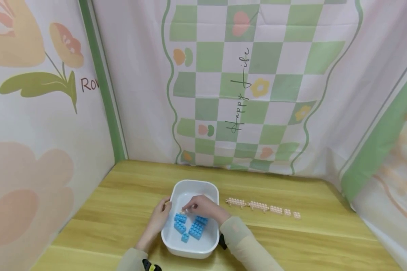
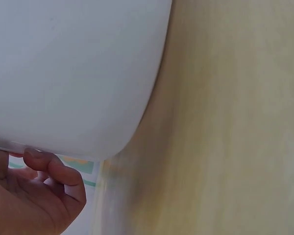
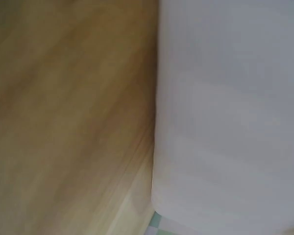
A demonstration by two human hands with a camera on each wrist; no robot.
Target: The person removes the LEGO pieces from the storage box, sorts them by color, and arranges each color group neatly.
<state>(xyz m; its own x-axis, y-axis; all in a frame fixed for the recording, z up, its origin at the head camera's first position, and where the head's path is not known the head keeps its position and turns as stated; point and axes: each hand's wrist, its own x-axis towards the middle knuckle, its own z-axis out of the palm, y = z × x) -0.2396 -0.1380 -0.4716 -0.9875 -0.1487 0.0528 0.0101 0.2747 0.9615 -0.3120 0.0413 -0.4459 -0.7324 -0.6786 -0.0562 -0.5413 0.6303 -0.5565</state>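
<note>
A white plastic tub (image 1: pixel 191 249) stands on the table with several blue toy building bricks (image 1: pixel 196 229) lying in it. My left hand (image 1: pixel 160 214) grips the tub's left rim; in the left wrist view, the fingers of that left hand (image 2: pixel 44 191) bend at the tub's edge (image 2: pixel 78 98). Reaching over the right rim, my right hand (image 1: pixel 203 206) is down inside the tub, thumb and forefinger pinching a small pale brick (image 1: pixel 182 212) just above the blue ones. The right wrist view has only the tub's outer wall (image 3: pixel 225 117), with the right hand hidden.
To the right of the tub, pale pink bricks (image 1: pixel 259 205) lie in a slanting row on the wooden table (image 1: pixel 291 241). A curtain with green checks (image 1: pixel 237 86) hangs behind the table, and a flowered curtain (image 1: pixel 47 124) closes off the left side.
</note>
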